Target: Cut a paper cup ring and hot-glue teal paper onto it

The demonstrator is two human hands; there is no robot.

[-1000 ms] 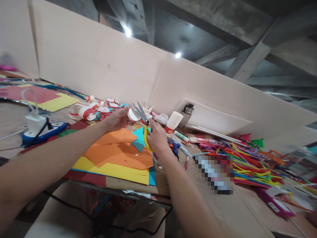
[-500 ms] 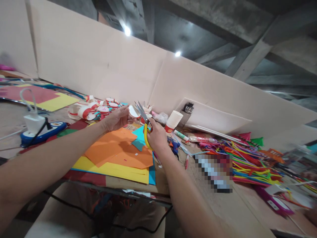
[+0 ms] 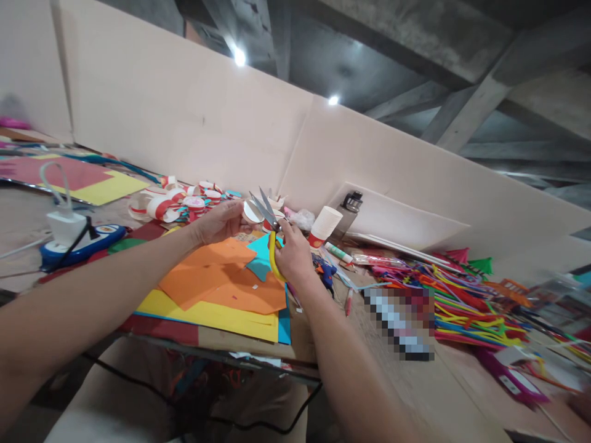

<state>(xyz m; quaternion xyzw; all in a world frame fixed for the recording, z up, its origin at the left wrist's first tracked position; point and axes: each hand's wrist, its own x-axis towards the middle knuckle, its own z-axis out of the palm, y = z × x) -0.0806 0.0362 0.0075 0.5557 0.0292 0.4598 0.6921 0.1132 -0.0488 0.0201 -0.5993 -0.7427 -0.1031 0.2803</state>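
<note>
My left hand [image 3: 226,221] is closed on a small white cut paper cup piece [image 3: 252,212], its round white face turned toward me. In my right hand [image 3: 294,249] is a pair of scissors [image 3: 266,210] with yellow handles. The blades are parted and point up and to the left, overlapping the cup piece from this angle; whether they touch it I cannot tell. Below both hands lie orange paper sheets [image 3: 203,280], a cyan paper piece [image 3: 265,255] and a yellow sheet [image 3: 221,321].
Cut red-and-white cup rings [image 3: 164,208] lie at the back left. A stack of paper cups [image 3: 325,226] and a dark bottle [image 3: 348,215] stand behind my right hand. To the right are a heap of coloured pipe cleaners [image 3: 462,301]; to the left, a blue-and-white power strip [image 3: 85,246].
The scissor blades have spread wider apart. The cup piece and left hand have shifted slightly right, and the cup piece sits a little lower.
</note>
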